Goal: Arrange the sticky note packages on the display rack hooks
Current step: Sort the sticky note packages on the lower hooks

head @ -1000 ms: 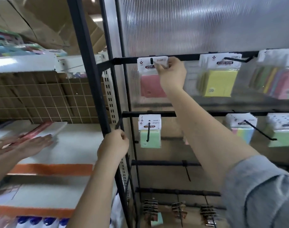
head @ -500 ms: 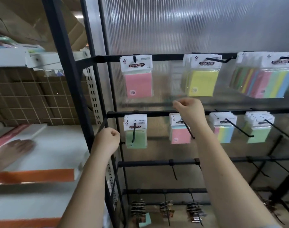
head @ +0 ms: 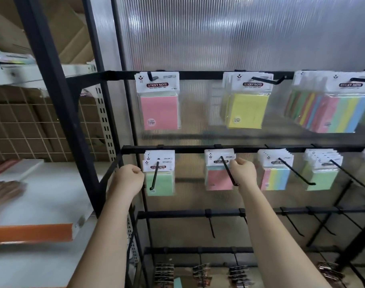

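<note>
Sticky note packages hang from black hooks on a display rack (head: 198,149). The top rail carries a pink package (head: 159,110), a yellow stack (head: 248,110) and a multicolour stack (head: 331,113). On the middle rail are a green stack (head: 159,181), a small pink package (head: 216,179), a pastel-striped stack (head: 276,177) and another green stack (head: 320,177). My right hand (head: 242,173) pinches the right edge of the small pink package's header card, beside its hook (head: 229,173). My left hand (head: 128,179) is curled at the rack's left side brace and appears to grip it.
The third rail (head: 177,214) holds bare hooks. Binder clips (head: 200,271) hang at the bottom. To the left, a white shelf with an orange edge (head: 32,232) has another person's hand (head: 5,191) on it. A black upright post (head: 59,100) stands between shelf and rack.
My right hand left the top-row pink package, dropped to the middle rail and took hold of the small pink package's card. The view shifted right. My left hand stayed on the rack's left side.
</note>
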Available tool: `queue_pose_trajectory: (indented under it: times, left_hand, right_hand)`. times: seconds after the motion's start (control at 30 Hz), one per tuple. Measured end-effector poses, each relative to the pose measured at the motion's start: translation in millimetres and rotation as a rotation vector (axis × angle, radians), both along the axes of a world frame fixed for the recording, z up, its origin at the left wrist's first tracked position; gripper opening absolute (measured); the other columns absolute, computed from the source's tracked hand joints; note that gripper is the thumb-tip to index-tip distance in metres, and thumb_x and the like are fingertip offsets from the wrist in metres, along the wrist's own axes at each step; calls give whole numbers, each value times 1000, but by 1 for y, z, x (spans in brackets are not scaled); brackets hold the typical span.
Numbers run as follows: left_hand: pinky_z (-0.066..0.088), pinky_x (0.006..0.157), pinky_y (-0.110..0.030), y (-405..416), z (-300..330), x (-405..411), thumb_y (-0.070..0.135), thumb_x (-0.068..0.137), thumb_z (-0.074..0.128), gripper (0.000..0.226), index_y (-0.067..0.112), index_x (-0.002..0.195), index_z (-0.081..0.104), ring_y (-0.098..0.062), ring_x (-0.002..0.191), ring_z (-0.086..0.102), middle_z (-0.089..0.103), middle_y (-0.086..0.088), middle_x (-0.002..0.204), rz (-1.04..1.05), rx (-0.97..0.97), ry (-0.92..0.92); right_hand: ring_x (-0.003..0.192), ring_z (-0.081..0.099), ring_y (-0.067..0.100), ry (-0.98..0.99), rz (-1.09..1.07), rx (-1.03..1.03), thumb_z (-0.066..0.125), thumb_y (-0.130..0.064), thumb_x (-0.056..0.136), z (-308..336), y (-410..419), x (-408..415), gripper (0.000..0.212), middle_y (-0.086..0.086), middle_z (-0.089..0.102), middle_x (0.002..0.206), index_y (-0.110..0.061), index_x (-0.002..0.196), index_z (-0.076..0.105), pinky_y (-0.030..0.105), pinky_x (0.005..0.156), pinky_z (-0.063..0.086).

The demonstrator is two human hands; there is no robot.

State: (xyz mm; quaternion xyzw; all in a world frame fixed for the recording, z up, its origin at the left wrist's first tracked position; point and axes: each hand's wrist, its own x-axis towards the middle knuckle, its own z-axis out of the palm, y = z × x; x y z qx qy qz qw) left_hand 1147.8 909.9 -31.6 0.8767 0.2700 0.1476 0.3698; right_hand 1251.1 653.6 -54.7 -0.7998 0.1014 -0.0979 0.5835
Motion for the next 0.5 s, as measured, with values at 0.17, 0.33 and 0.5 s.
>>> queue_pose_trajectory:
  times: [0.17,0.33,0.5]
  left_hand:
    - [46,75,-31,-1,-3,3,17,91,44,16,25,87,57,-20,85,52,54,5,88,3,26,9]
    - [50,79,-35,-5,-2,4,17,92,45,15,23,90,58,-21,88,53,56,3,91,17,14,-1]
    - [42,79,-32,-8,-7,6,18,94,47,25,11,112,63,-30,100,55,62,-9,111,9,-23,-12]
  right_hand:
    - [79,56,19,-10,-85,4,56,-19,89,-5,-3,-1,13,4,61,86,-10,96,62,26,64,41]
    - [67,56,17,23,16,107,61,-26,91,-8,-2,-6,17,3,61,75,-10,86,61,24,54,39]
    - [58,44,17,-12,96,96,51,-26,97,-11,-3,-22,34,6,53,62,-6,70,58,26,51,29]
